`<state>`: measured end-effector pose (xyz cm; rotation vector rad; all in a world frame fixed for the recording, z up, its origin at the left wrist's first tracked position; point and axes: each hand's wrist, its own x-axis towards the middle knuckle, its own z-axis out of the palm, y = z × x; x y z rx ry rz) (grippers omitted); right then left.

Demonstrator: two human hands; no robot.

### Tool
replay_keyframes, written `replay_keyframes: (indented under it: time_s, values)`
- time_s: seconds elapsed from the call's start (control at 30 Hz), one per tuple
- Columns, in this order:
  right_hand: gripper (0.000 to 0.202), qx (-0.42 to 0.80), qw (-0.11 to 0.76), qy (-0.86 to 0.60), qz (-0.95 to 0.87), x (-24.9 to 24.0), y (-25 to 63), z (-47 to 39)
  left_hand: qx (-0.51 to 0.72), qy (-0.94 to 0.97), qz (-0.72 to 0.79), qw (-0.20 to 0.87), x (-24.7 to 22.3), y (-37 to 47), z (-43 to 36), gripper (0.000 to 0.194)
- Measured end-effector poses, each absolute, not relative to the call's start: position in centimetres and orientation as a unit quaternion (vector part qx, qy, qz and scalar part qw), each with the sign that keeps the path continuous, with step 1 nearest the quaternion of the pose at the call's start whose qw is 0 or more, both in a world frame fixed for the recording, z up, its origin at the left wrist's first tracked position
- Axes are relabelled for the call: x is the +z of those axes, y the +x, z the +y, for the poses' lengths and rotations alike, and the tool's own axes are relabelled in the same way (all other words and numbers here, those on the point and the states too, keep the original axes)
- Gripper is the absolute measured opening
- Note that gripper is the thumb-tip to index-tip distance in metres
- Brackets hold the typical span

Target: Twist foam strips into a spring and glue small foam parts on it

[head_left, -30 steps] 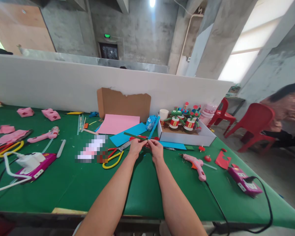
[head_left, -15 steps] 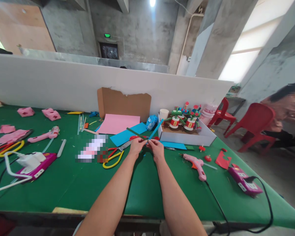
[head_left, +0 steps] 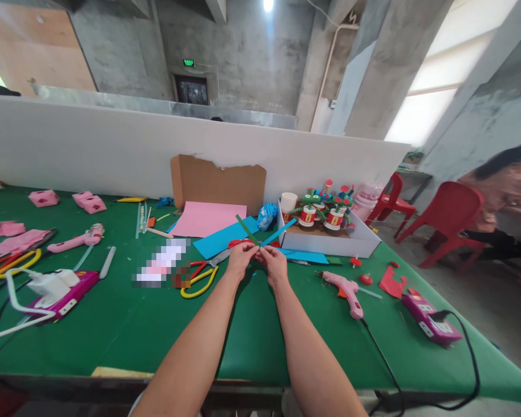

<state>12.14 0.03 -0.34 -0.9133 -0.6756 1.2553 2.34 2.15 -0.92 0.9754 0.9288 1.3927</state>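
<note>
My left hand and my right hand meet over the middle of the table, fingertips pinched together. Between them are a green paper strip and a blue paper strip, joined at the fingertips and spreading away in a V. The green one slants up to the left, the blue one up to the right. The crossing point is partly covered by my fingers. Just left of my hands lie scissors with yellow and red handles. Behind the strips rest a blue paper sheet and a pink paper sheet.
A white box at back right holds paper-cup figures. Pink glue guns lie right and left, with power strips and cords nearby. A person sits beyond the table by a red chair.
The green strip has swung more upright, and the blue strip has tilted further right and lower. My hands stay in nearly the same place, still pinching the joined ends.
</note>
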Motion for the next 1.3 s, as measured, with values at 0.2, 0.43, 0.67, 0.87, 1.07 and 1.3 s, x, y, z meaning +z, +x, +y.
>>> replay_keyframes:
  time_s: [0.2,0.43,0.67,0.87,1.07,1.3]
  values:
    - [0.029,0.543,0.676,-0.402,-0.295,-0.4,12.2,0.1,0.593,0.362,0.360,0.623,-0.6,2.4,2.0,0.034]
    - [0.029,0.548,0.652,-0.413,-0.321,-0.4,12.0,0.0,0.600,0.374,0.383,0.594,-0.7,2.3,2.1,0.035]
    - [0.031,0.511,0.659,-0.445,-0.326,-0.6,11.9,0.2,0.594,0.416,0.409,0.554,-0.9,2.3,2.1,0.031]
    - [0.028,0.488,0.661,-0.450,-0.350,-0.9,11.8,0.6,0.603,0.405,0.410,0.552,-1.1,2.3,2.3,0.036]
    - [0.023,0.482,0.661,-0.441,-0.371,-1.0,11.8,0.9,0.616,0.403,0.388,0.555,-1.3,2.2,2.8,0.035]
    - [0.026,0.516,0.667,-0.405,-0.354,-0.8,11.6,1.1,0.631,0.413,0.387,0.530,-1.8,2.0,3.6,0.030]
